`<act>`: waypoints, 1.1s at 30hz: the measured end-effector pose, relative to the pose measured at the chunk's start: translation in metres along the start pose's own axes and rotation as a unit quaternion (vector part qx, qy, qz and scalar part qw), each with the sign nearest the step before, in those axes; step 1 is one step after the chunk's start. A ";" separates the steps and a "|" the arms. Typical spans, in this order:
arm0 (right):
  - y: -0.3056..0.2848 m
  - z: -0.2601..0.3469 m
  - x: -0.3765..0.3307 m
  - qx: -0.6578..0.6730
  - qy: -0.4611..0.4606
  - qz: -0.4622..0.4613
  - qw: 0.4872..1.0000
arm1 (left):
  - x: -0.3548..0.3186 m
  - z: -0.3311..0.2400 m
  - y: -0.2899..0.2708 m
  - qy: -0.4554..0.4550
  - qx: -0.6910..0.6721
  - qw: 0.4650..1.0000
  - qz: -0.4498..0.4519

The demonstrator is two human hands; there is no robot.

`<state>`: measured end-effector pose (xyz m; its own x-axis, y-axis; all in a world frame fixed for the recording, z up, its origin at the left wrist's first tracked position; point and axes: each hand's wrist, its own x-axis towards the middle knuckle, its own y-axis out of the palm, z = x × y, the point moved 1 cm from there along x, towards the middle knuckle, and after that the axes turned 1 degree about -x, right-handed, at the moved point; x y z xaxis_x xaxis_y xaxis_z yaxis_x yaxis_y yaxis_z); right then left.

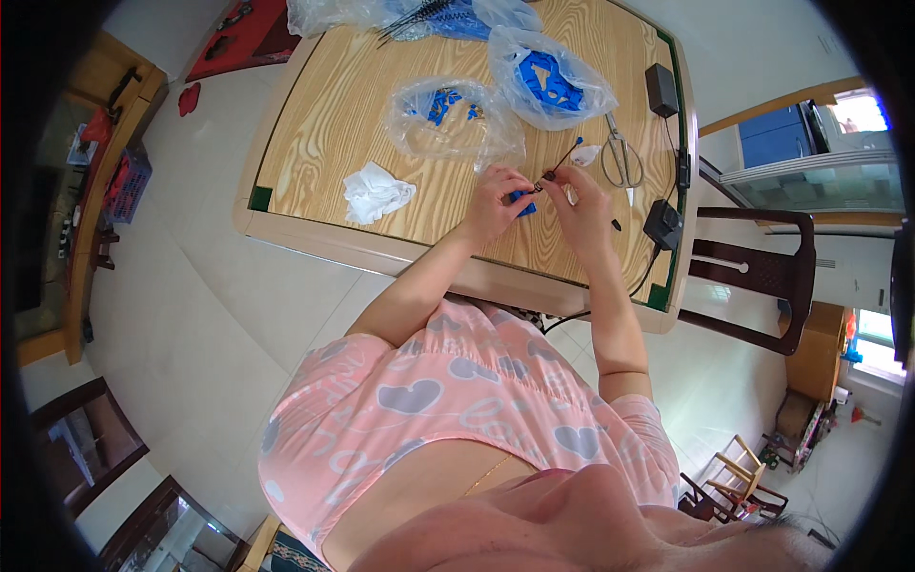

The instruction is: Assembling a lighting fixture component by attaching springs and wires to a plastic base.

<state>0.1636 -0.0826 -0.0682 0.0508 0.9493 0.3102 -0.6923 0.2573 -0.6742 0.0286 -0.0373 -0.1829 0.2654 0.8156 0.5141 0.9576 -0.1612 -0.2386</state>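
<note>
Over the near right part of the wooden table, my two hands meet fingertip to fingertip. My left hand [498, 202] pinches a small dark piece [539, 186] that I cannot make out clearly. My right hand [579, 202] closes round the lower end of a thin dark stem [565, 154], which slants up to a small blue tip. Beneath my left fingers a blue object [522, 202] shows in part; whether the hand touches it is unclear. Just beyond my right hand lies a small whitish scrap [585, 154].
Clear plastic bags hold blue pieces [551, 84] and small blue-and-gold parts [440, 105]. Scissors [623, 160] lie right of my hands, near black adapters [663, 225] with cords. A crumpled white tissue [377, 194] lies left. Dark wire stems [416, 21] rest at the far edge.
</note>
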 end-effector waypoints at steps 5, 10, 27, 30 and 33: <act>-0.002 0.000 0.002 0.007 0.007 -0.004 1.000 | 0.000 0.000 0.000 -0.005 -0.011 1.000 0.003; -0.002 0.003 0.002 0.001 0.008 0.003 1.000 | 0.000 0.002 0.000 0.003 -0.007 1.000 0.004; -0.002 -0.003 0.003 -0.014 -0.022 0.005 1.000 | 0.001 0.002 0.000 0.007 -0.012 1.000 -0.004; -0.002 -0.002 0.004 -0.013 -0.032 0.009 0.999 | 0.000 0.002 0.000 0.002 -0.021 1.000 -0.004; -0.004 0.000 0.005 -0.020 -0.039 0.015 0.999 | 0.000 0.004 0.001 0.003 -0.024 1.000 -0.007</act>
<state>0.1672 -0.0790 -0.0640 -0.0277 0.9401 0.3398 -0.6636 0.2369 -0.7095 0.0287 -0.0354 -0.1861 0.2520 0.8144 0.5228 0.9656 -0.1759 -0.1915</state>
